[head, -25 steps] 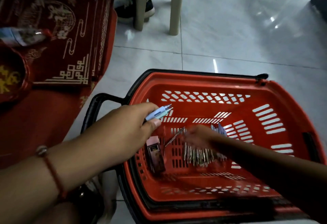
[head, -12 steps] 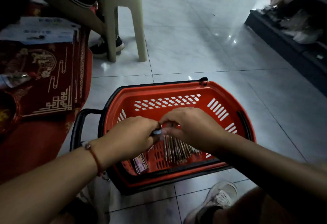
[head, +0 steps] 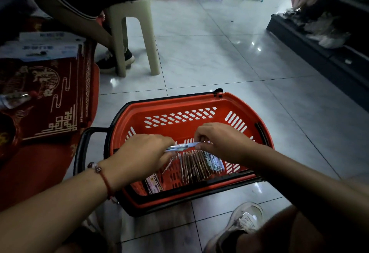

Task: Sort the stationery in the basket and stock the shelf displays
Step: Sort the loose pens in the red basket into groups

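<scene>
A red shopping basket [head: 179,101] with a black handle sits on the tiled floor in front of me. Inside lie several pens in a row [head: 196,164] and small packets [head: 153,185] at the near left corner. Above the basket, my left hand [head: 139,154] and my right hand [head: 217,143] hold the two ends of a pale blue pen [head: 182,146], which lies level between them. The fingers of both hands are closed on the pen.
Red printed boxes [head: 50,101] with white cartons on top are stacked at the left. A person sits on a beige plastic stool [head: 135,39] behind the basket. A dark low shelf [head: 319,53] runs along the right. My shoe [head: 239,224] is near the basket.
My right hand came up out of the basket to meet my left hand, and the pen now spans between both hands. The view has pulled back and tilted up.
</scene>
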`<state>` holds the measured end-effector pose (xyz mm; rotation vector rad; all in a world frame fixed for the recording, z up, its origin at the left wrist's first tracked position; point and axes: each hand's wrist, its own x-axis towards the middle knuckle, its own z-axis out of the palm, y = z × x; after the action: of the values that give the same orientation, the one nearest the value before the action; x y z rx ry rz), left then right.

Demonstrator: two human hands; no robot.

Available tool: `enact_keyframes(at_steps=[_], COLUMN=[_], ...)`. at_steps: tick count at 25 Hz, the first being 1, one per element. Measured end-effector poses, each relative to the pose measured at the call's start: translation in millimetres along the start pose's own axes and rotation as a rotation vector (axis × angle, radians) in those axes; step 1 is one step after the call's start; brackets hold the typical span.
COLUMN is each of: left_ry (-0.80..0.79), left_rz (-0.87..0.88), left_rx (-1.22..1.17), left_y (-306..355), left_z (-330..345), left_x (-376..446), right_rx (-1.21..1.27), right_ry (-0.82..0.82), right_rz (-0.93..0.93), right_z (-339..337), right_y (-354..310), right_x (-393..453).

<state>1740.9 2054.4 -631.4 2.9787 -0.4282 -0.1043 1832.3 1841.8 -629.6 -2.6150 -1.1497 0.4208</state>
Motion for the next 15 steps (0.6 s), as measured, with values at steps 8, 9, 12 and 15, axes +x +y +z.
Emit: enact_keyframes(at_steps=[8,9,12,15], left_ry=[0.057,0.062,0.081,0.092], left_rz=[-0.102,-0.111,-0.143,-0.146], left_rx=[-0.071,-0.078,-0.128,-0.19], left_y=[-18,-20,-26,-34], left_z=[-7,-7,-3,4], left_x=[4,4,5,8], right_rx=[0.049,0.063,0.014,0.034], right_ry=[-0.051,-0.082,-0.201,-0.257], right_rz=[0.347,0.38,0.455,0.624], right_z=[10,17,36,55], right_y=[64,74,103,131], right_x=[-1,-1,2,22])
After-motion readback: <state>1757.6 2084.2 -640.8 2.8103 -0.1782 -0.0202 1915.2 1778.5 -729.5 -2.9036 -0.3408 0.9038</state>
